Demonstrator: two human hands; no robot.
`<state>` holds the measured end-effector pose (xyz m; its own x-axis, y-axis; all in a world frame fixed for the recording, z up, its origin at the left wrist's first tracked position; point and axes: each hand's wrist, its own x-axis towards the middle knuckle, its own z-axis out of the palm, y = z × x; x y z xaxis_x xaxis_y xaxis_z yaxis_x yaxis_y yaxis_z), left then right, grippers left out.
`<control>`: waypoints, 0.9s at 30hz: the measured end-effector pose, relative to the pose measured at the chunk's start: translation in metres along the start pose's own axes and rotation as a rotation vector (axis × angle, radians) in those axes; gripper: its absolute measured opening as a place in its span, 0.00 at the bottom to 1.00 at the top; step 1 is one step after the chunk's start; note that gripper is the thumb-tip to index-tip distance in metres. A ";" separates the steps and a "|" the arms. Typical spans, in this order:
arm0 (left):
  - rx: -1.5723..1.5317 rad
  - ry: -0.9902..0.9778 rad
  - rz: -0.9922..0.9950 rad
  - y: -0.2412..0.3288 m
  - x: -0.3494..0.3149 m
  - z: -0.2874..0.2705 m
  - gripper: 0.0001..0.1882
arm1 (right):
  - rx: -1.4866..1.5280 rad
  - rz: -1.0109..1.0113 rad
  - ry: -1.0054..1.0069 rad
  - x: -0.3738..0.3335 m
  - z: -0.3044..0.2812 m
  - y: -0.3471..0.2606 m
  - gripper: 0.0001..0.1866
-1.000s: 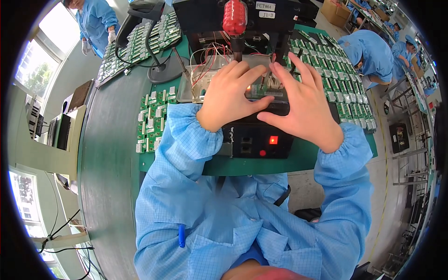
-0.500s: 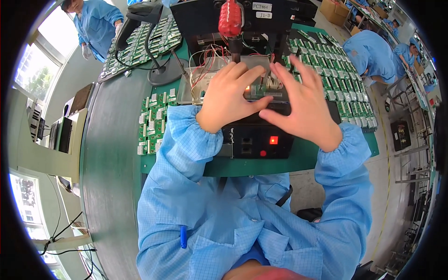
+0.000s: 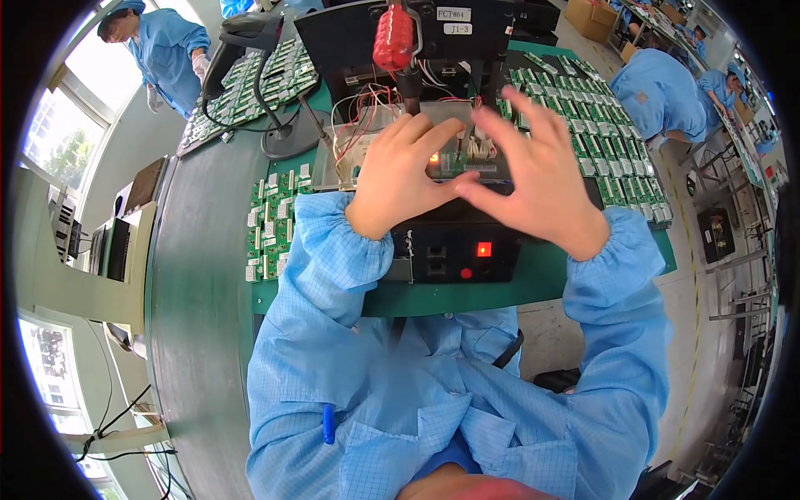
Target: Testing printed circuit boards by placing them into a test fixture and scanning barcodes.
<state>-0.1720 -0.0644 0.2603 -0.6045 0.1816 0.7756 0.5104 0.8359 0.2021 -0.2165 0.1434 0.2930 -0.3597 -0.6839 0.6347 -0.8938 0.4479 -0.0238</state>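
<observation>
My left hand (image 3: 404, 177) hovers over the left part of a black test fixture (image 3: 450, 218), fingers bent forward and thumb stretched right. My right hand (image 3: 546, 179) is over its right side, fingers spread and thumb pointing left. The thumb tips meet or overlap in view; whether they touch I cannot tell. Neither hand shows anything held. Between them lies a green circuit board (image 3: 468, 163) with a lit orange spot beside it, partly hidden by my left fingers. A toggle clamp with a red handle (image 3: 393, 40) stands upright behind. The front panel carries a lit red switch (image 3: 483, 249).
Green circuit boards lie in rows at right (image 3: 617, 137), at far left (image 3: 287, 71) and in a small group (image 3: 279, 221) beside my left sleeve. A barcode scanner (image 3: 250, 32) rests on its stand. Loose wires (image 3: 362, 117) run behind the fixture. Co-workers in blue stand farther off.
My right hand has shifted slightly left and its fingers have lifted a little. The thumbs are closer together. The view has moved slightly; the co-worker at upper left has turned.
</observation>
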 end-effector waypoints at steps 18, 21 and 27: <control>0.012 -0.008 -0.015 0.002 0.000 -0.002 0.30 | 0.016 0.041 -0.031 -0.008 0.005 -0.002 0.43; 0.003 -0.011 -0.018 0.001 -0.001 -0.002 0.30 | -0.009 0.009 -0.003 -0.007 -0.002 -0.003 0.44; 0.011 0.006 0.002 0.001 0.000 -0.002 0.30 | 0.024 0.007 0.022 -0.001 -0.009 -0.003 0.46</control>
<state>-0.1704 -0.0649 0.2616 -0.6001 0.1799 0.7794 0.5048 0.8410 0.1945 -0.2107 0.1484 0.2995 -0.3597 -0.6679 0.6516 -0.8976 0.4385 -0.0461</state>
